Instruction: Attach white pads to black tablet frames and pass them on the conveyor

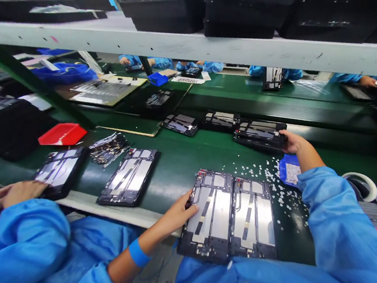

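Observation:
My left hand (pixel 182 211), below a blue wristband, grips the left edge of an opened tablet (pixel 204 220), its thumb on top. A second opened tablet (pixel 251 220) lies directly against it on the right; both show silver battery plates and black flex cables. Farther off, my right hand (pixel 295 142) is closed around the right end of a stack of opened tablets (pixel 261 132), thumb on top and fingers partly hidden. Beneath my right forearm is a blue tray (pixel 290 169) of small white pieces, with many more white pieces (pixel 279 186) scattered beside it.
To the left, a co-worker's hands (pixel 20 193) rest at another tablet stack (pixel 61 171). Nearby are one more tablet stack (pixel 130 176), a pile of thin strips (pixel 108 148) and a red tray (pixel 63 134). A tape roll (pixel 368 186) stands at right; a shelf beam (pixel 179 49) crosses overhead.

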A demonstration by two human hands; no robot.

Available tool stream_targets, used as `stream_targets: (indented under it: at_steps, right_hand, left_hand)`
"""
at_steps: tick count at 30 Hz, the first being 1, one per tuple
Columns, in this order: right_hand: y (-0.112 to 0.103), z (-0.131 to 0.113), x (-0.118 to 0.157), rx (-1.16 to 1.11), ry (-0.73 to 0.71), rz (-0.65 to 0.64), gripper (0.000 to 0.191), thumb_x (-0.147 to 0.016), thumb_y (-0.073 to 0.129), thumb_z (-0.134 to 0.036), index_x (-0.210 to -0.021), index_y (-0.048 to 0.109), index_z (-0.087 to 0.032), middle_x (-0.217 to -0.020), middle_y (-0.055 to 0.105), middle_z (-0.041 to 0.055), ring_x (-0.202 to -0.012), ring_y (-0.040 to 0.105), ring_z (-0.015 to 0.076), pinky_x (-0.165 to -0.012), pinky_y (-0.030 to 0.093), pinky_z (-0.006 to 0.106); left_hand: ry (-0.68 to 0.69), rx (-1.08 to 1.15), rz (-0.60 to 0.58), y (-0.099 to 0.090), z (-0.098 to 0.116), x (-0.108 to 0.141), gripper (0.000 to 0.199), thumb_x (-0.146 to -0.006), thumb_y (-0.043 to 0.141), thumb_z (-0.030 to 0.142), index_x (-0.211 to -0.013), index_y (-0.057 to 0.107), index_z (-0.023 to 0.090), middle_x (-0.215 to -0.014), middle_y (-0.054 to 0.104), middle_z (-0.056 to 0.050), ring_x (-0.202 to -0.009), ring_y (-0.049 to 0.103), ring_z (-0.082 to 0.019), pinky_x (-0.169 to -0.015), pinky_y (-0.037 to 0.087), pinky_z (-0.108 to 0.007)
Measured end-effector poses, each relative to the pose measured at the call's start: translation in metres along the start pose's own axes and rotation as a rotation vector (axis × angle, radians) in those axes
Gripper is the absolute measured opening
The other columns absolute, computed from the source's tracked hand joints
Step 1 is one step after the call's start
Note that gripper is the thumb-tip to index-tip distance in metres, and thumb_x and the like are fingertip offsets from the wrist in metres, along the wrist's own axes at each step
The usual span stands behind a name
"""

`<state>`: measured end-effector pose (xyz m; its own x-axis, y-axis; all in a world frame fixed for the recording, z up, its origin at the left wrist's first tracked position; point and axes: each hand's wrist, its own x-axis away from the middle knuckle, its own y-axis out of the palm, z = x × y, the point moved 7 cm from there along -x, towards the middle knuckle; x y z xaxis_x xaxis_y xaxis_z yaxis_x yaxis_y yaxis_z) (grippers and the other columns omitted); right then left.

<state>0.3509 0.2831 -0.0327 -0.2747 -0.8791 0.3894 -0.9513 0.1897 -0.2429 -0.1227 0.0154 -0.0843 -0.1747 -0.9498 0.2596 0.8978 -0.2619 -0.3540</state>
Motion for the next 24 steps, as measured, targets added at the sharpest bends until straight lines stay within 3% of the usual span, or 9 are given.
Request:
stream_targets:
  at_steps: [5,9,13,18,21,24]
  right_hand:
    - [0.012,-0.034,0.021,-0.246,-0.010,0.026,0.006,-0.087,0.064,-0.022,-0.083,0.061,-0.019,-0.059,0.063,0.0005,-0.064,0.064,0.0183,-0.065,0.058,0.030]
    - [0.013,-0.039,0.074,-0.414,-0.084,0.055,0.011,-0.078,0.065,-0.019,-0.088,0.060,-0.021,-0.065,0.067,-0.0007,-0.063,0.065,0.0163,-0.066,0.060,0.028]
    - [0.038,0.012,0.165,-0.506,-0.089,0.001,0.025,-0.069,0.069,-0.021,-0.094,0.064,-0.022,-0.077,0.074,0.0011,-0.067,0.070,0.0198,-0.065,0.062,0.033]
    - [0.112,0.089,0.281,-0.663,-0.064,-0.098,0.038,-0.068,0.080,-0.030,-0.103,0.065,-0.030,-0.092,0.077,-0.0017,-0.079,0.075,0.0257,-0.069,0.064,0.040]
    - [0.146,0.122,0.334,-0.780,-0.003,-0.096,0.045,-0.071,0.084,-0.033,-0.111,0.063,-0.035,-0.109,0.077,-0.0037,-0.096,0.075,0.0269,-0.079,0.065,0.044]
    - [0.171,0.141,0.382,-0.820,0.024,-0.248,0.055,-0.069,0.088,-0.030,-0.117,0.061,-0.038,-0.123,0.074,-0.0043,-0.112,0.071,0.0265,-0.093,0.062,0.045]
  left_hand:
    - [0.022,-0.055,0.034,0.001,0.004,0.000,0.070,-0.084,0.070,0.044,-0.148,0.057,0.019,-0.151,0.061,-0.014,-0.141,0.052,-0.039,-0.124,0.036,-0.054]
    - [0.007,-0.105,0.040,0.003,-0.004,0.002,0.073,-0.087,0.066,0.049,-0.151,0.054,0.016,-0.150,0.061,-0.016,-0.144,0.049,-0.040,-0.125,0.033,-0.055]
    - [0.009,-0.096,0.020,0.005,-0.007,0.001,0.076,-0.092,0.059,0.056,-0.155,0.049,0.015,-0.157,0.054,-0.017,-0.150,0.042,-0.039,-0.129,0.027,-0.053]
    - [0.084,0.013,0.078,0.007,0.010,0.003,0.088,-0.092,0.050,0.074,-0.159,0.042,0.018,-0.169,0.038,-0.013,-0.160,0.027,-0.033,-0.133,0.016,-0.045]
    - [0.089,0.217,0.108,0.006,0.021,0.005,0.081,-0.097,0.044,0.072,-0.156,0.045,0.017,-0.168,0.040,-0.012,-0.160,0.028,-0.030,-0.133,0.018,-0.044]
    - [-0.001,0.369,0.136,-0.001,0.027,0.001,0.082,-0.092,0.058,0.065,-0.154,0.046,0.013,-0.162,0.049,-0.016,-0.155,0.038,-0.034,-0.130,0.027,-0.046]
